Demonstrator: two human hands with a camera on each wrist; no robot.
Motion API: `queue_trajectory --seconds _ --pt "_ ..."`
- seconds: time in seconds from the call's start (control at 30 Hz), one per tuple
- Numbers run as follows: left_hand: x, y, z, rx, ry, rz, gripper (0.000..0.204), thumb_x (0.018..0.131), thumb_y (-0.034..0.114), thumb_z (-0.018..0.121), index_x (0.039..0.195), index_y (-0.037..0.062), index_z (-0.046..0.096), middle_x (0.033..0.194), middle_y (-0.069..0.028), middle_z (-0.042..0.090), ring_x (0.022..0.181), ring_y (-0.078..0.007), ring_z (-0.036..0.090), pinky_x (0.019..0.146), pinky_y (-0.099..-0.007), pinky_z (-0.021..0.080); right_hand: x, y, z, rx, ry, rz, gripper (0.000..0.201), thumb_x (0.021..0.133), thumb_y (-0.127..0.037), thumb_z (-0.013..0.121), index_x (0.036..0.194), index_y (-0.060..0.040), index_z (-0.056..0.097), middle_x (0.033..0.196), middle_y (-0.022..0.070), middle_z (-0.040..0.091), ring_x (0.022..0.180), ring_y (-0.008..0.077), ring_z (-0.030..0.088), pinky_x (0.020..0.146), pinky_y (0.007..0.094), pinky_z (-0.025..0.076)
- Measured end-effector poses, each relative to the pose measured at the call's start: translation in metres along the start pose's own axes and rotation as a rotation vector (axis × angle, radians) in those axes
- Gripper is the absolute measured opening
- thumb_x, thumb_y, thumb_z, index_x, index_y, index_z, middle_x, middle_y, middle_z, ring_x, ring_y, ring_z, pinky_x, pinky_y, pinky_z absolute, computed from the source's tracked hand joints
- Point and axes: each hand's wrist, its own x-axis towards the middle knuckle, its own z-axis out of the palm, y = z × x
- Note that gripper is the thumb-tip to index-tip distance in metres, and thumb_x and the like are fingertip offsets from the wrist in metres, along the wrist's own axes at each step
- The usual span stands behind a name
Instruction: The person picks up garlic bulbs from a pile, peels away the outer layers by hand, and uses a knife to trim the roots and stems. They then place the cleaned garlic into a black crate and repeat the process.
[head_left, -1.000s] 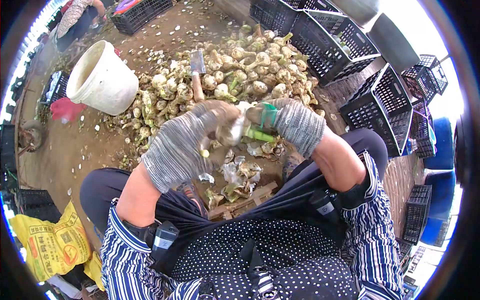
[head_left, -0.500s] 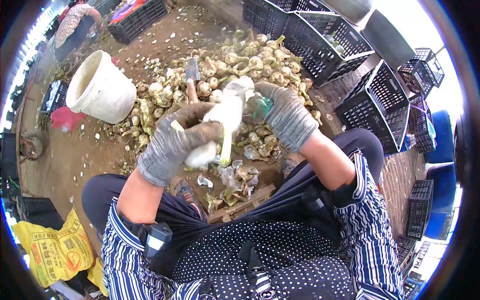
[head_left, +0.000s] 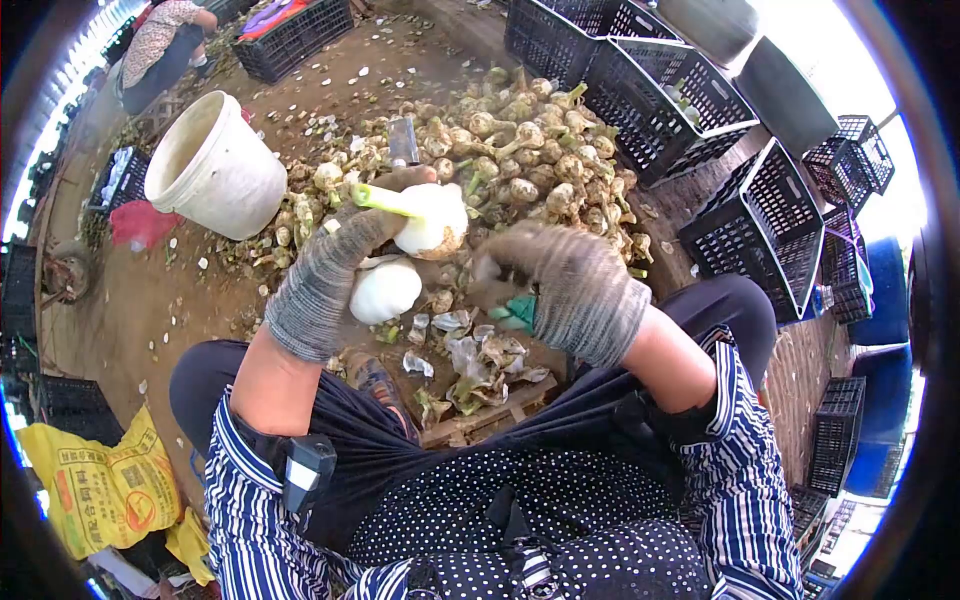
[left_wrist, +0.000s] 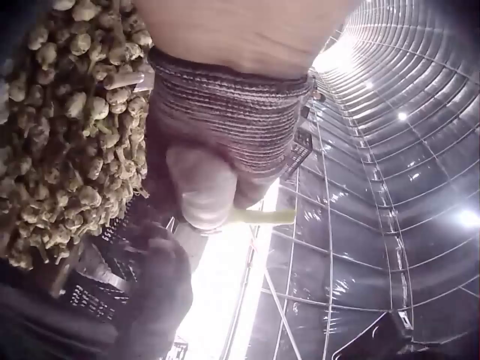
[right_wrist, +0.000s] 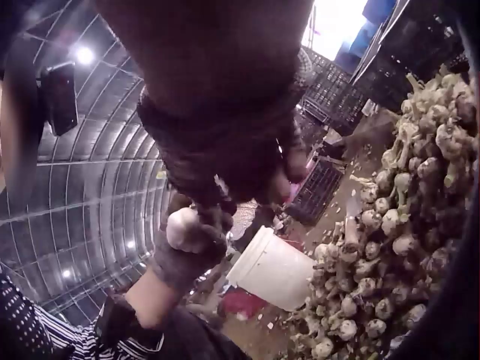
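Note:
In the head view my gloved left hand (head_left: 345, 255) holds a peeled white garlic bulb (head_left: 440, 222) at the top, its green stem (head_left: 385, 199) pointing left. A second white garlic bulb (head_left: 385, 292) hangs lower in the same hand, under the palm. My gloved right hand (head_left: 570, 285) is just right of the upper bulb, blurred, with bent fingers apart from it and no bulb visible in them. A green wrap (head_left: 517, 313) is on one of its digits. The left wrist view shows the thumb (left_wrist: 202, 187) beside a pale green stem (left_wrist: 266, 217).
A large pile of unpeeled garlic (head_left: 540, 150) lies ahead, with a blade (head_left: 403, 140) on it. A white bucket (head_left: 235, 185) stands left of the pile. Peelings (head_left: 480, 360) lie between the feet, near a wooden board (head_left: 490, 412). Black crates (head_left: 755, 225) stand at right; another person (head_left: 165, 45) crouches far left.
The hands, earlier together around the bulbs, are now apart. The left hand has turned the upper bulb so its stem points left instead of down; the right hand has moved down, away from it.

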Motion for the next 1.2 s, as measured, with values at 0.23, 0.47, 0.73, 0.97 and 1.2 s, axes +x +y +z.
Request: queue_trajectory --seconds 0.23,0.47,0.73,0.97,1.2 --pt "0.006 -0.003 -0.008 0.073 -0.128 -0.074 0.048 0.085 0.020 0.063 0.126 0.0012 0.047 0.109 -0.0102 0.061 0.091 -0.0161 0.063 0.077 -0.0257 0.053 0.005 -0.008 0.004 -0.153 0.445 -0.249 0.031 0.078 -0.018 0.063 0.109 -0.0157 0.061 0.093 0.0095 0.060 0.075 0.0279 0.062 0.061 0.0382 0.050" --pt "0.011 -0.008 -0.005 0.057 -0.111 -0.048 0.047 0.086 0.023 0.062 0.126 0.0011 0.048 0.108 -0.0099 0.061 0.092 -0.0154 0.062 0.075 -0.0254 0.052 -0.001 -0.006 0.001 -0.145 0.419 -0.266 0.032 0.075 -0.014 0.063 0.106 -0.0147 0.060 0.090 0.0101 0.060 0.076 0.0288 0.061 0.062 0.0386 0.049" --pt "0.012 -0.009 -0.010 0.216 -0.112 -0.069 0.058 0.080 0.032 0.068 0.124 0.0001 0.049 0.114 -0.0114 0.059 0.102 -0.0176 0.058 0.088 -0.0290 0.048 -0.002 -0.006 0.002 -0.170 0.377 -0.151 0.034 0.071 -0.013 0.065 0.105 -0.0137 0.061 0.093 0.0114 0.060 0.078 0.0318 0.061 0.065 0.0399 0.049" --pt "0.006 -0.001 0.001 0.060 -0.081 -0.065 0.055 0.081 0.030 0.067 0.124 0.0009 0.049 0.111 -0.0113 0.060 0.094 -0.0168 0.061 0.078 -0.0260 0.052 -0.002 -0.007 -0.001 -0.001 0.462 -0.206 0.029 0.072 -0.014 0.064 0.100 -0.0145 0.062 0.091 0.0108 0.060 0.074 0.0307 0.061 0.062 0.0398 0.049" --pt "0.008 -0.008 0.009 -0.109 -0.003 -0.118 0.046 0.087 0.028 0.059 0.123 0.0001 0.049 0.102 -0.0127 0.062 0.081 -0.0175 0.065 0.062 -0.0256 0.056 -0.003 -0.009 -0.007 -0.204 0.496 -0.242 0.026 0.073 -0.017 0.064 0.098 -0.0117 0.061 0.088 0.0111 0.060 0.075 0.0299 0.061 0.064 0.0397 0.048"
